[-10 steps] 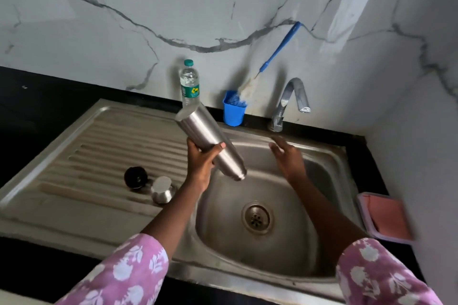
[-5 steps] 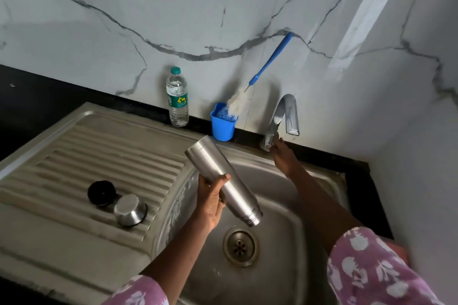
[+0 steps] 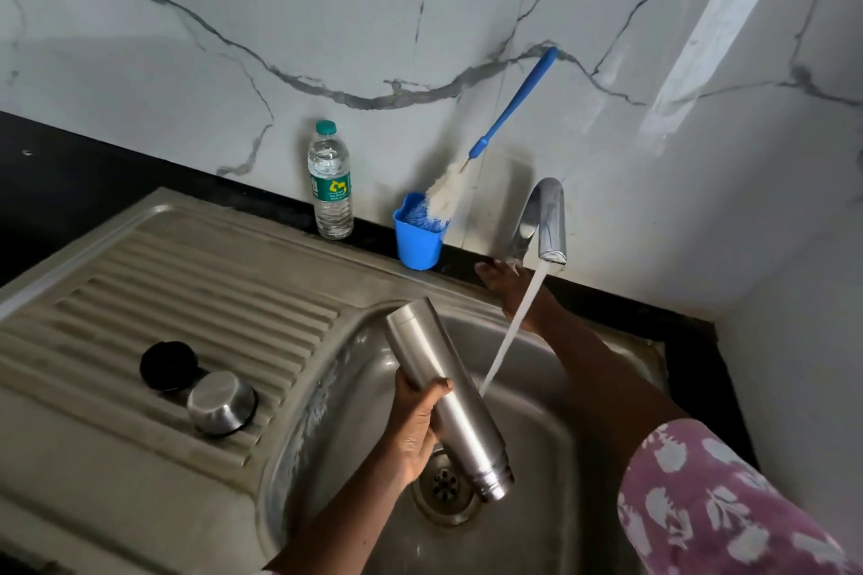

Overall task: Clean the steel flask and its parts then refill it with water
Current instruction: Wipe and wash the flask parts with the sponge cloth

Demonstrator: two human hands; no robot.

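The left hand (image 3: 413,427) grips the steel flask (image 3: 446,397) over the sink basin (image 3: 537,434), its long axis tilted, mouth down near the drain. The water stream (image 3: 511,327) falls just right of it. The right hand (image 3: 513,289) reaches behind the tap (image 3: 544,219); its grip is hidden.

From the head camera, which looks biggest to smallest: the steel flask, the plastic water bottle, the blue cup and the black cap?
1. steel flask, though nearest the camera
2. plastic water bottle
3. blue cup and black cap look alike
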